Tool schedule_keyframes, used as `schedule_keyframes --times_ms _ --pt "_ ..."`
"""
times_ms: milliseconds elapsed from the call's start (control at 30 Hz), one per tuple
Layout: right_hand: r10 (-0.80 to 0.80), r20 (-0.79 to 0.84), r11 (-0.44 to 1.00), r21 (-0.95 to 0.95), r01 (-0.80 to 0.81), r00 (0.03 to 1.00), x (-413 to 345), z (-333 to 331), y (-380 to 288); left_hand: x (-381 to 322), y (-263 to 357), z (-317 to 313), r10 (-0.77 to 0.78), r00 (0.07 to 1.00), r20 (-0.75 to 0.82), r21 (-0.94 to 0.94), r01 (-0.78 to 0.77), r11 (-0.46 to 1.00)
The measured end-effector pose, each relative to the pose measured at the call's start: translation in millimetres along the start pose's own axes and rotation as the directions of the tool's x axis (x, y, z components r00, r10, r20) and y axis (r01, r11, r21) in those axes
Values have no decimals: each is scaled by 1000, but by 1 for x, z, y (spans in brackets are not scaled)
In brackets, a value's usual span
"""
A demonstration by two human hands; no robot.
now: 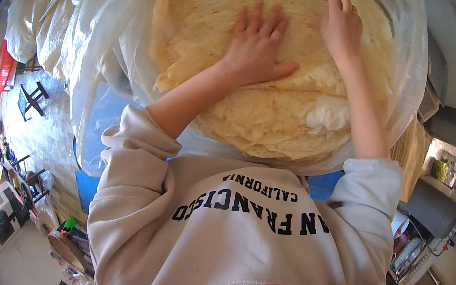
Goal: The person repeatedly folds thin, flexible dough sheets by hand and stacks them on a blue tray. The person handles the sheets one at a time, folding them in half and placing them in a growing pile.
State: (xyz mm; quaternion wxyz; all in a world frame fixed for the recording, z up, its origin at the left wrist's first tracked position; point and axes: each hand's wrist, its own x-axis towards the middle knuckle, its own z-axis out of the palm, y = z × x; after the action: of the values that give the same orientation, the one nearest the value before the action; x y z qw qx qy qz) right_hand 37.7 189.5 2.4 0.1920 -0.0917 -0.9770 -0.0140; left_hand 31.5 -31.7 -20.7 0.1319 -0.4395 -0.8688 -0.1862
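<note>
A large, soft, yellowish-white mass of layered fibrous sheets (pixel 208 30) fills the upper middle of the head view, lying on clear plastic sheeting (pixel 409 80). My left hand (pixel 257 46) lies flat on it, palm down, with the fingers spread. To the right, my right hand (pixel 342 27) rests at the surface of the mass with its fingers bent; whether the fingertips pinch any of the material cannot be told. Nearer my body, the mass has a bulging folded edge with a whiter tuft (pixel 328 113).
Bunched plastic sheeting (pixel 94 36) hangs at the left over a blue surface (pixel 112 113). A small dark stool (pixel 33 100) stands on the floor beyond. At the far right are a grey cylindrical tank (pixel 431 206) and shelves with various items.
</note>
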Motion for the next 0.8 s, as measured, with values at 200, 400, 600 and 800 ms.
schedule_keyframes --times_ms 200,400,600,800 --pt "-88 307 993 -50 108 948 -100 -42 -23 4 -1 -7 -28 997 68 -16 29 999" --pt "304 367 930 -312 -192 879 -132 -75 48 4 -9 -13 -36 996 78 126 26 992" --pt "64 439 994 -108 -18 896 -124 -70 -31 -17 6 -33 140 972 188 -21 -139 990" --pt "-40 360 988 156 -17 932 -151 -54 -39 -69 -21 -75 164 909 383 -106 -133 985"
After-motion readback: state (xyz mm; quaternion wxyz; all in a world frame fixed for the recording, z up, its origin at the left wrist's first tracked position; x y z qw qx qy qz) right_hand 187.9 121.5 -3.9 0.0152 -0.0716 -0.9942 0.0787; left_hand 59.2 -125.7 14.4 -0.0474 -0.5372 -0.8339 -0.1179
